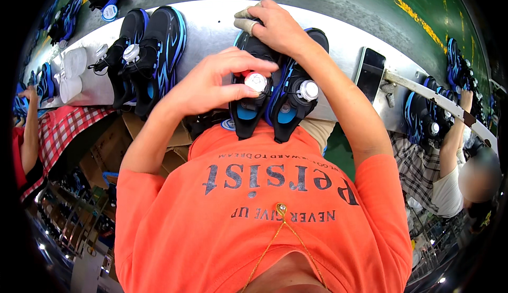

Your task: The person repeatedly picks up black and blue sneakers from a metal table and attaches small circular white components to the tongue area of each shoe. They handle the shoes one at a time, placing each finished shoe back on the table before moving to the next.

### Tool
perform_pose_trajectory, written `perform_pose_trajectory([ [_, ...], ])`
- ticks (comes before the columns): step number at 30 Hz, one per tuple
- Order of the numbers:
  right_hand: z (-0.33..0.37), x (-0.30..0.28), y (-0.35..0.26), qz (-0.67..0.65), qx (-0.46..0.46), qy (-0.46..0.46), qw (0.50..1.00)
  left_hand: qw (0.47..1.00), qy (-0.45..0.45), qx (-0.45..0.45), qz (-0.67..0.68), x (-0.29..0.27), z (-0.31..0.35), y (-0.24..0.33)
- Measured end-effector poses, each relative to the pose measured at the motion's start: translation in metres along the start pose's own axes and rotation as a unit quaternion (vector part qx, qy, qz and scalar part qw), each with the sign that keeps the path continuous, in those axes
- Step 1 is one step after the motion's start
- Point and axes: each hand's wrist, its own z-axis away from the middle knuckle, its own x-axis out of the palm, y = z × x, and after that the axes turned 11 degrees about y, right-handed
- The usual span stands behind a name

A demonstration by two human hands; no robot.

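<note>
A pair of black sneakers with blue-purple soles lies in front of me, heels toward me: a left sneaker point(246, 111) and a right sneaker point(288, 114). Each carries a round white dial on its upper. My left hand point(214, 79) has thumb and forefinger closed around the left sneaker's white dial point(256, 83); a bit of red shows beside it under the fingers. The right sneaker's dial point(308, 90) is untouched. At the toe of the left sneaker, my right hand point(278, 28) grips over the front, pale finger covers on two fingertips, hiding part of the toe.
Left of my hands stands another sneaker pair point(156, 55) with white dials, beside white shoe-shaped pieces point(72, 73). A phone point(370, 71) lies right on the metal table point(206, 26). A worn white bar point(439, 100) slants past it. Co-workers handle shoes at both sides.
</note>
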Motion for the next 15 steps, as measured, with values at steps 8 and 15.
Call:
perform_pose_trajectory([
  [8, 0.072, -0.118, 0.004, 0.005, 0.158, 0.121, 0.98, 0.949, 0.264, -0.17, 0.04, 0.029, 0.075, -0.002],
  [15, 0.135, -0.084, -0.015, -0.069, 0.38, 0.074, 0.919, 0.933, 0.297, -0.138, -0.149, 0.082, 0.006, -0.033],
])
